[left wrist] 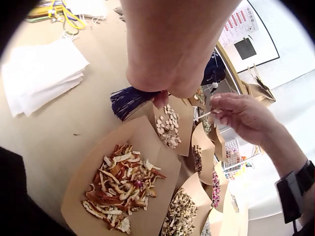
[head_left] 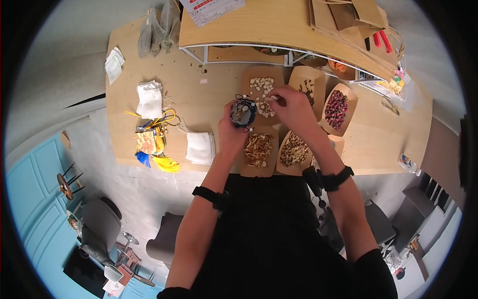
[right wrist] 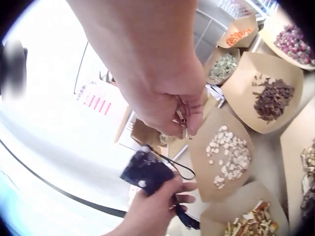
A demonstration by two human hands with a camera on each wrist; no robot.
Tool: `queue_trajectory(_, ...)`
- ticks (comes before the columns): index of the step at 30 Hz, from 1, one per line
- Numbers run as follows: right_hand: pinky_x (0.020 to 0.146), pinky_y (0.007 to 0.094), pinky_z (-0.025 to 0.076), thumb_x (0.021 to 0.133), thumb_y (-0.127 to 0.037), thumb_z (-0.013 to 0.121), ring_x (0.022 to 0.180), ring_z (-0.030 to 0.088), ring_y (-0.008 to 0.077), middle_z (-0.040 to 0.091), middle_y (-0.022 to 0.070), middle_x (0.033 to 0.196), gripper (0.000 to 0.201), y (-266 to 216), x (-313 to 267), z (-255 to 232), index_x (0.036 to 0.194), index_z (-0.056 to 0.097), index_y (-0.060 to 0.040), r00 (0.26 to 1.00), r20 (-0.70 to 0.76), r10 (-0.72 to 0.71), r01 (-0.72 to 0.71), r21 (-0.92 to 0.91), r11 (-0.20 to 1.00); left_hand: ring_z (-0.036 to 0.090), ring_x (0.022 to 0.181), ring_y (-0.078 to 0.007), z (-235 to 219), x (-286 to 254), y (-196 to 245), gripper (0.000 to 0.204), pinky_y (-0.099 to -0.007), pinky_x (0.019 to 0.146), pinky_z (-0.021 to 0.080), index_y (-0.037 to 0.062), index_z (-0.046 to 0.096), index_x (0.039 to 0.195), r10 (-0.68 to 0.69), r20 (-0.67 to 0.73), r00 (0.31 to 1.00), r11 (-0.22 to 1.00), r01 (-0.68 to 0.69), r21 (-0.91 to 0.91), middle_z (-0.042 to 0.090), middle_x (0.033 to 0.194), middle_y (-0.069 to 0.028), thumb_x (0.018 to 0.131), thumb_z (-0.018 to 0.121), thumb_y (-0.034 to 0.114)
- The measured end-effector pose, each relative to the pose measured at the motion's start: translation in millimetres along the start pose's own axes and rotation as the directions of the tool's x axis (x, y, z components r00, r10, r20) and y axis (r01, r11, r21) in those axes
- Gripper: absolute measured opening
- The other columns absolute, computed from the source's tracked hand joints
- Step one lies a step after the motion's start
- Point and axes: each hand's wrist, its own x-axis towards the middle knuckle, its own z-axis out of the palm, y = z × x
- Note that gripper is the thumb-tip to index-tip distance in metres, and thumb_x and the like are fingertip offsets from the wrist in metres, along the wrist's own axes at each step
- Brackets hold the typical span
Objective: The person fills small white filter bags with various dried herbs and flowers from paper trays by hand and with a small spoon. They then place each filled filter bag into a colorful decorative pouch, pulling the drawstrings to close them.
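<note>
A dark blue drawstring pouch [head_left: 243,112] is gripped by my left hand [head_left: 232,130], its mouth facing up with pale pieces inside. In the right wrist view the pouch [right wrist: 147,170] hangs a dark tassel [right wrist: 187,219] below the left hand [right wrist: 156,202]. My right hand [head_left: 297,110] pinches a small pale piece, above and right of the pouch and over the tray of white slices [head_left: 262,84]. The left wrist view shows the right hand [left wrist: 246,117] with a thin pale piece [left wrist: 204,116] between its fingertips.
Paper trays hold peel strips [head_left: 258,149], chopped pieces [head_left: 294,151] and rosebuds [head_left: 336,108]. White pouches [head_left: 200,148] and yellow and blue tasselled pouches [head_left: 151,142] lie to the left. A raised wooden shelf [head_left: 279,25] spans the back; a bottle [head_left: 408,164] lies at the right edge.
</note>
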Motion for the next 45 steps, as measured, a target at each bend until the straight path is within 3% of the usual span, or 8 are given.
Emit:
queue_trajectory(6,0.066,0.0321,0.050,0.083,-0.010,0.068,0.071,0.064,0.0220,0.064,0.0133,0.086,0.017,-65.2,-19.2,-26.8,0.097,0.068,0.0003,0.997,0.077,-0.028,0.020,0.100,0.995,0.066,0.096,-0.0360,12.2,1.7,13.0,0.059,-0.0413,0.078,0.053,0.0118,0.046,0.126,-0.068,0.055,0.996,0.998,0.067,0.019,0.068,0.103,-0.0159,0.074,0.071,-0.002)
queue_trajectory(16,0.065,0.0347,0.049,0.081,-0.008,0.068,0.068,0.062,0.0262,0.062,0.0148,0.083,0.016,-66.9,-24.2,-22.0,0.094,0.068,0.0019,0.993,0.077,-0.089,0.090,-0.012,0.996,0.068,0.091,-0.0319,23.8,-2.5,14.5,0.056,-0.0373,0.077,0.053,0.0093,0.047,0.125,0.019,0.081,0.997,0.999,-0.021,0.033,0.069,0.098,-0.0157,0.075,0.070,0.005)
queue_trajectory(22,0.072,0.0376,0.053,0.083,-0.012,0.065,0.077,0.066,0.0331,0.066,0.0172,0.088,0.017,-47.3,-26.7,-26.8,0.093,0.069,0.0010,0.999,-0.017,0.041,-0.036,0.245,0.969,0.068,0.092,-0.0296,13.5,-3.5,12.4,0.054,-0.0349,0.078,0.053,0.0090,0.046,0.125,0.031,0.033,0.999,0.999,-0.031,-0.007,0.068,0.098,-0.0147,0.076,0.064,-0.004)
queue_trajectory(25,0.072,0.0364,0.053,0.083,-0.013,0.066,0.078,0.067,0.0328,0.068,0.0180,0.092,0.020,-9.1,-14.3,-5.7,0.097,0.070,0.0001,0.981,-0.058,0.186,-0.165,0.255,0.953,0.064,0.097,-0.0406,5.7,-0.7,4.8,0.054,-0.0429,0.080,0.051,0.0076,0.045,0.126,0.016,0.051,0.999,0.995,-0.011,-0.101,0.067,0.099,-0.0207,0.077,0.064,-0.005)
queue_trajectory(29,0.075,0.0342,0.053,0.083,-0.020,0.070,0.080,0.068,0.0265,0.069,0.0162,0.089,0.028,25.1,-6.2,26.7,0.104,0.069,-0.0014,0.988,-0.079,0.131,-0.125,0.070,0.990,0.062,0.097,-0.0434,-2.2,6.0,2.9,0.051,-0.0447,0.081,0.050,0.0021,0.045,0.123,-0.031,0.051,0.998,0.984,0.021,0.174,0.061,0.108,-0.0234,0.077,0.066,0.000)
queue_trajectory(36,0.076,0.0407,0.053,0.082,-0.016,0.063,0.083,0.067,0.0350,0.067,0.0202,0.085,0.025,40.6,-22.2,26.1,0.102,0.069,-0.0010,0.956,-0.082,0.281,-0.265,0.164,0.950,0.064,0.091,-0.0412,1.8,30.5,40.0,0.048,-0.0482,0.076,0.053,0.0008,0.042,0.114,-0.120,0.229,0.966,0.663,-0.093,0.743,0.055,0.110,-0.0219,0.074,0.069,0.005)
queue_trajectory(42,0.077,0.0411,0.053,0.082,-0.015,0.062,0.084,0.067,0.0354,0.068,0.0197,0.085,0.024,56.8,-38.7,31.5,0.100,0.069,-0.0008,0.941,-0.085,0.328,-0.296,0.266,0.917,0.068,0.086,-0.0316,20.8,35.8,75.6,0.048,-0.0396,0.070,0.057,-0.0001,0.041,0.110,-0.202,0.320,0.926,0.302,-0.251,0.919,0.053,0.106,-0.0191,0.076,0.073,0.009)
queue_trajectory(45,0.078,0.0413,0.053,0.083,-0.015,0.062,0.085,0.067,0.0355,0.069,0.0199,0.087,0.024,58.9,-40.0,31.7,0.100,0.069,-0.0009,0.937,-0.098,0.337,-0.292,0.313,0.904,0.067,0.086,-0.0387,17.6,35.3,77.5,0.049,-0.0454,0.072,0.056,0.0009,0.040,0.110,-0.196,0.313,0.929,0.319,-0.241,0.916,0.054,0.108,-0.0218,0.074,0.072,0.008)
